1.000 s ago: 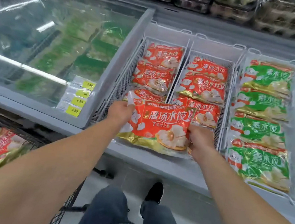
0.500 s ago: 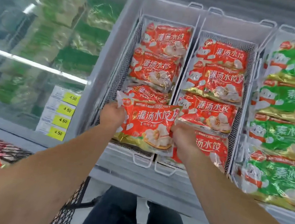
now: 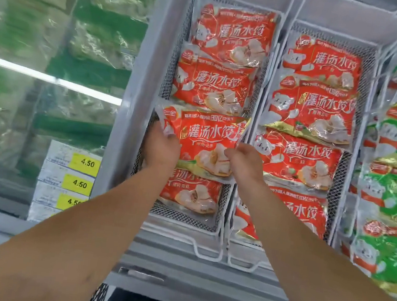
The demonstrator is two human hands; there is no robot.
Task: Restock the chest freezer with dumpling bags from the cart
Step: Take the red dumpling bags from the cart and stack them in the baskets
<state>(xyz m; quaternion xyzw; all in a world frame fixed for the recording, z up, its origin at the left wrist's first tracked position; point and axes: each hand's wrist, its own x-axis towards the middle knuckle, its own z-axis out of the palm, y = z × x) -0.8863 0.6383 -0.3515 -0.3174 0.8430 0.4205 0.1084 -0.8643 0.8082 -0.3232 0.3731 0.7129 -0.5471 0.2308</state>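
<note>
The glossy red plastic dumpling bag (image 3: 203,143) is pinched at its two short sides, the left hand (image 3: 161,147) and right hand (image 3: 246,161) equally near, its long axis lying across the left white wire basket (image 3: 179,35). Three red bags are counted beneath it, four in the next basket.

My left grip (image 3: 161,146) and right grip (image 3: 246,162) hold a dumpling bag (image 3: 206,141) over the left basket (image 3: 175,67), atop the bags stacked there. At three o'clock sits the middle basket (image 3: 366,78); further right, another basket (image 3: 389,56). At nine o'clock, price tags (image 3: 74,172) lie on the glass lid (image 3: 40,68).
</note>
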